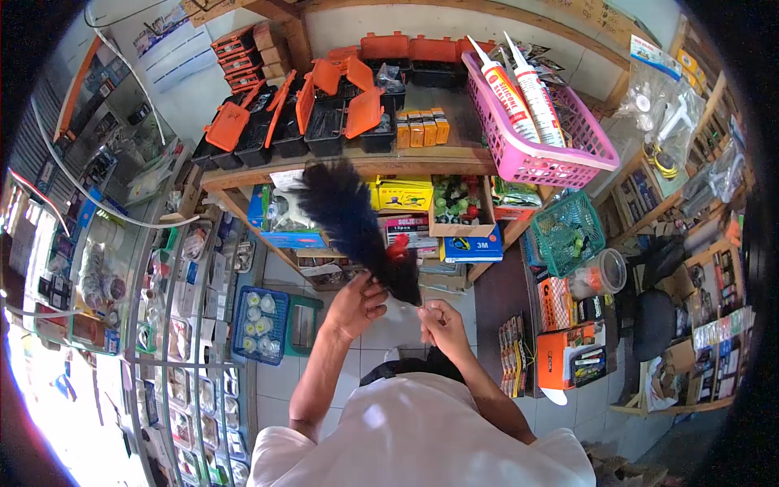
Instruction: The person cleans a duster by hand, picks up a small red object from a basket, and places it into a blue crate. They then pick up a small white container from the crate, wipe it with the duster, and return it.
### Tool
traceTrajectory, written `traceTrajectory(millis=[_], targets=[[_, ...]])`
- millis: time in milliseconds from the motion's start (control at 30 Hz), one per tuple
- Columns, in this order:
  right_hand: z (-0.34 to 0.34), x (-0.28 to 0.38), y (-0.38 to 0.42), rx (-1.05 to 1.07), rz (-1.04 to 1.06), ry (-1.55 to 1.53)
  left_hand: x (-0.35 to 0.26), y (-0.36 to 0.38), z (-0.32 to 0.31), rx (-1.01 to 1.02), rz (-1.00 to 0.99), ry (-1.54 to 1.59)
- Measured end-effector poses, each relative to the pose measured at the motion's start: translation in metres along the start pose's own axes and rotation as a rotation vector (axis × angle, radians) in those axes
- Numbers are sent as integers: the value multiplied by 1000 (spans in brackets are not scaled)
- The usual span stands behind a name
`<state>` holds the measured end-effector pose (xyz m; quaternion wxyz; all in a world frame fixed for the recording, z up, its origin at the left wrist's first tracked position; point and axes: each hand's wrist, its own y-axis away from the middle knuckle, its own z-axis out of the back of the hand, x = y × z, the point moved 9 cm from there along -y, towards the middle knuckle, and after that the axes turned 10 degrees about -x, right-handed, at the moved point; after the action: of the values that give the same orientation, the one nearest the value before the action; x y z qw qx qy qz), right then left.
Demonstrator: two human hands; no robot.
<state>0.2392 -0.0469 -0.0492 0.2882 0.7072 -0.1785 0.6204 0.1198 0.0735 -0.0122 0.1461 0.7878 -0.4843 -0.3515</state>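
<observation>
A dark feather duster [345, 213] with a red patch near its base slants up and left in front of the wooden shelf. My left hand [355, 308] is at the lower left side of its dark base, palm turned up and fingers curled; what the fingers hold, if anything, is hidden. Pinched at the lower right tip of the dark base is my right hand [442, 325], its fingers closed. The duster's feathers overlap the front edge of the shelf top.
Black boxes with orange lids [324, 130] line the shelf top [454, 154]. A pink basket [540, 154] holds sealant tubes. Boxes fill the shelf below. A blue basket [260, 326] stands on the floor at left, a green basket [568, 235] at right. Glass display shelves [170, 357] flank the left.
</observation>
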Motion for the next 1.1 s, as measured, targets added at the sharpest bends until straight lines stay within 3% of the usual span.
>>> traceTrajectory(millis=[67,167,267,333,400,467,533,567,633,800,833,900,1000,1100], targets=[[-2,-14,-1,126,-99,-42,-15,2,2,-21,-42,-4],[5,-23,5,204,-98,20,-55,17,19,-218,-232,-20],[14,-40,9,291,-44,-11,-83,30,27,-122,-361,-3],[12,-36,11,296,-63,15,-79,31,28,-191,-376,-32],[8,-33,11,284,-81,35,-63,28,36,-417,-426,-220],[-6,-22,7,284,-71,-53,-28,1,61,-350,-460,-255],[-18,-10,2,252,-80,-51,21,-15,43,25,-176,-117],[-19,-7,0,225,-85,-49,21,-15,41,29,-171,-120],[-19,-12,-1,223,-80,-62,-6,1,27,-97,-346,-275],[10,-55,4,247,-1,59,-105,41,37,-385,-593,-125],[25,-69,5,214,0,70,-117,51,42,-391,-603,-118],[60,-92,5,126,28,157,-145,72,29,-201,-773,-188],[100,-93,10,53,6,147,-157,91,33,-343,-928,-364],[101,-58,16,42,-38,-23,-140,80,32,-284,-882,-523]])
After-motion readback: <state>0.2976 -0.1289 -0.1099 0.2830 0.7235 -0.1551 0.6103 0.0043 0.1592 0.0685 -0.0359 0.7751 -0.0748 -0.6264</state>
